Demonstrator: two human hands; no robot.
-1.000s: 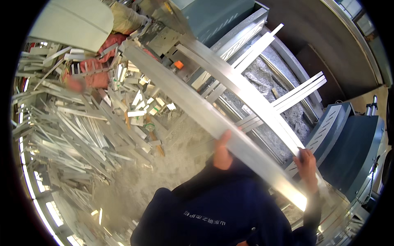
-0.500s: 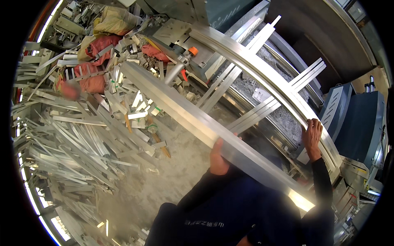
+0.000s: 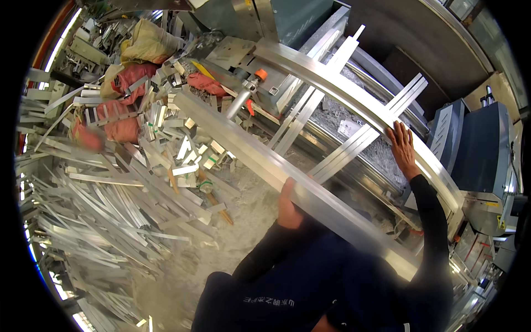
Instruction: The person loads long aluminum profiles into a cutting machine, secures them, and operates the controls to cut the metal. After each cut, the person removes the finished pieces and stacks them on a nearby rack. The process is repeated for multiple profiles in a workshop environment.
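A long silvery metal profile (image 3: 249, 149) lies slantwise in front of my body, from upper left to lower right. My left hand (image 3: 289, 209) grips its near side, with the thumb up along the face and the other fingers mostly hidden. Beyond it a second long profile (image 3: 345, 88) runs roughly parallel, resting across several thinner crossbars (image 3: 345, 155). My right hand (image 3: 404, 149) lies with its fingers stretched out against the near edge of that far profile. The near profile's lower right end is blurred beside my right sleeve.
Heaps of metal offcuts (image 3: 105, 216) cover the floor at left, with red sacks (image 3: 121, 122) and a yellowish sack (image 3: 150, 41) behind. A machine bed full of metal chips (image 3: 332, 113) lies under the crossbars. An orange-knobbed clamp (image 3: 249, 86) and a dark machine housing (image 3: 480, 149) flank it.
My right hand has slid up and left along the far profile, its fingers now straighter. My left hand keeps its grip on the near profile. The view has shifted slightly.
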